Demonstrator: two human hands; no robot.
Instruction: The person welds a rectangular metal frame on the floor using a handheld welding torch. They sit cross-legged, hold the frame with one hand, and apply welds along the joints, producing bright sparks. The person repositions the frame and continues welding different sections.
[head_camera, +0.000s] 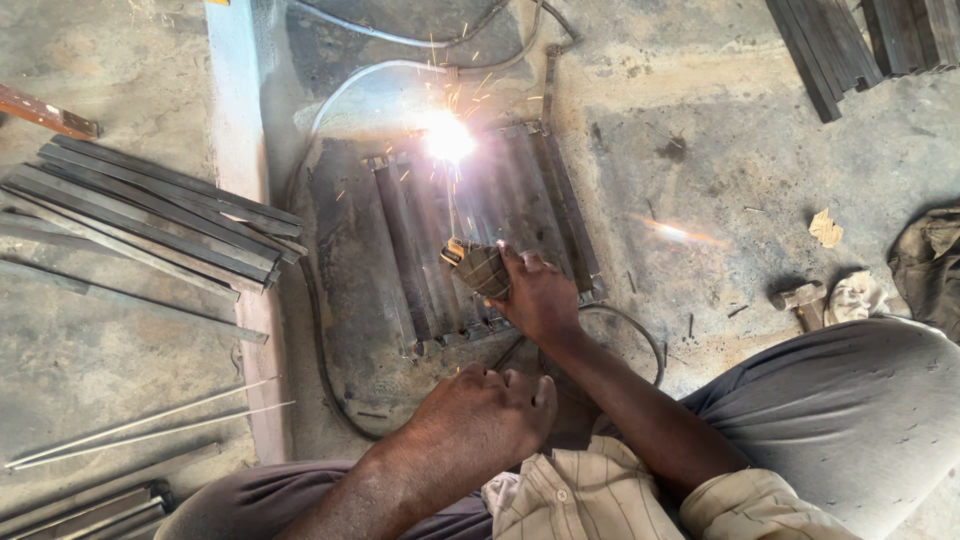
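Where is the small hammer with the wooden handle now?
In the head view, the small hammer lies on the concrete floor at right, beside a crumpled pale rag, just above the person's grey-trousered knee.

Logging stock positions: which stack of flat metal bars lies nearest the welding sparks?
The left stack of flat bars, lying diagonally beside the welded frame; the top-right and bottom-left stacks are farther off.

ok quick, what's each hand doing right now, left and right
Left hand: closed in a fist, holding nothing visible.
Right hand: closed on the electrode holder, its rod sparking on the metal frame.

Bare floor right of frame (480, 230); flat bars (150, 215) crowding left.
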